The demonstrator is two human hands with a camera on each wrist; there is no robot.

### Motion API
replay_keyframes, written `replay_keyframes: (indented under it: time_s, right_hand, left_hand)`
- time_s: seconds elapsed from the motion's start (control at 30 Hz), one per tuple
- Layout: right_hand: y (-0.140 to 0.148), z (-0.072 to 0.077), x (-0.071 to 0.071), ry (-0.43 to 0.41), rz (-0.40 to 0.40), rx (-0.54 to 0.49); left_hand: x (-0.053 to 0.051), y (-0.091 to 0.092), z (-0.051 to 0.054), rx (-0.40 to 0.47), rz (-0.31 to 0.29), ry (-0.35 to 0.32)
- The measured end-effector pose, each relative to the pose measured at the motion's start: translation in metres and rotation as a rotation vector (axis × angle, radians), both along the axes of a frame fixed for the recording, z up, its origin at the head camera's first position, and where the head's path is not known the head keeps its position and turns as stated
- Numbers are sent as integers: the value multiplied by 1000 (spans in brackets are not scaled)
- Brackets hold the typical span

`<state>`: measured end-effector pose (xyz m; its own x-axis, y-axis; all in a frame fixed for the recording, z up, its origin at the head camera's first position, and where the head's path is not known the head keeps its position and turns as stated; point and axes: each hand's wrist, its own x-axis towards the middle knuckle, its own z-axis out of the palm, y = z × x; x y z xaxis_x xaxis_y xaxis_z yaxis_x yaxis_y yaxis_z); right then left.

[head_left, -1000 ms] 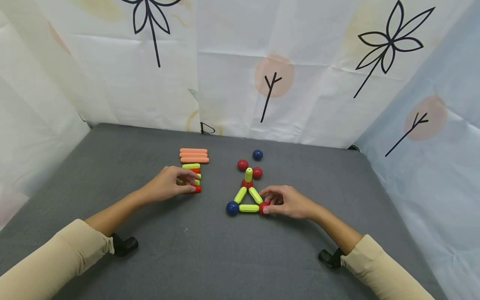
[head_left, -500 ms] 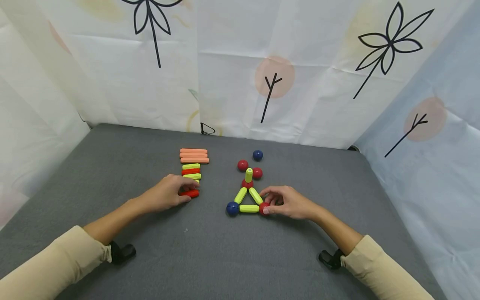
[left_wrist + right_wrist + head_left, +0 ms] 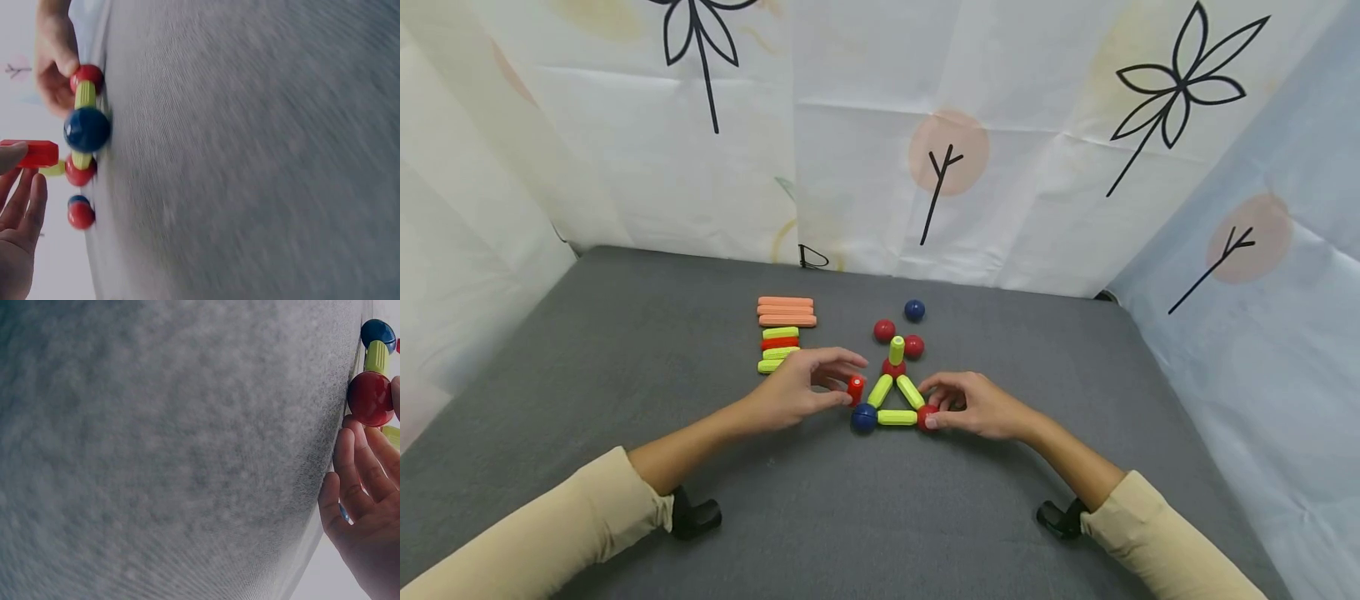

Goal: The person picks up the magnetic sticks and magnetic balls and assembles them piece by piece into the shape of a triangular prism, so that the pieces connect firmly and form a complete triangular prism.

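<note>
The table (image 3: pixel 820 517) has a flat, dark grey top with a fine, fabric-like texture. Left of its middle, toward the far side, three long orange rods (image 3: pixel 786 311) lie side by side. Just nearer lie three shorter yellow-green rods (image 3: pixel 780 332) and a short red rod (image 3: pixel 780 343), the red one second from the far end. To their right rests a flat triangle of ridged yellow-green rods (image 3: pixel 897 417), cornered by a glossy dark blue ball (image 3: pixel 864 418) and two glossy red balls (image 3: pixel 893 368). Beyond it sit two loose red balls (image 3: pixel 884 331) and, farther back, a loose dark blue ball (image 3: pixel 914 311).
</note>
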<state>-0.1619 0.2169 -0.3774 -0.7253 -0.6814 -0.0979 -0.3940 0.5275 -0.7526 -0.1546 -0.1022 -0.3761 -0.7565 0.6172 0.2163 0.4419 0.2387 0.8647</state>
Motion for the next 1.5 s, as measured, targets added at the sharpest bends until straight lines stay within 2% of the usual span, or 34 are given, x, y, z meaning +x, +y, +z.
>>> replay_keyframes:
  time_s: [0.17, 0.3, 0.47, 0.57, 0.73, 0.83, 0.93, 1.03, 1.1, 1.23, 1.37, 1.5]
  right_hand:
    - [-1, 1, 1, 1, -2, 0]
    - [-2, 1, 1, 6, -3, 2]
    - [-1, 0, 1, 11, -4, 3]
    - [0, 0, 1, 11, -6, 6]
    - [1, -1, 0, 7, -6, 14]
    - [0, -1, 0, 4, -7, 16]
    - [1, -1, -1, 3, -7, 14]
    - [0, 0, -1, 3, -4, 13]
    - [1, 0, -2, 1, -4, 14]
    - [1, -1, -2, 1, -7, 12]
    - [1, -2, -2, 10, -4, 4]
    - [1, -3, -2, 16, -2, 3]
  left_hand:
    - [3, 10, 0, 13, -64, -26]
    - [3, 10, -2, -37, -84, -44]
    - [-9, 7, -7, -87, -107, -77]
    - [-23, 7, -10, -93, -66, -70]
    - [-51, 13, -9, -109, 82, -35]
    - [-67, 19, -10, -98, 143, -39]
    - [-81, 25, -11, -99, 174, -57]
    - [-92, 34, -14, -124, 165, -62]
    - [-97, 41, -15, -147, 143, -59]
    - [-103, 53, -17, -207, 105, -11]
    - [-105, 57, -20, -248, 110, 32]
    - [-102, 54, -20, -206, 153, 8]
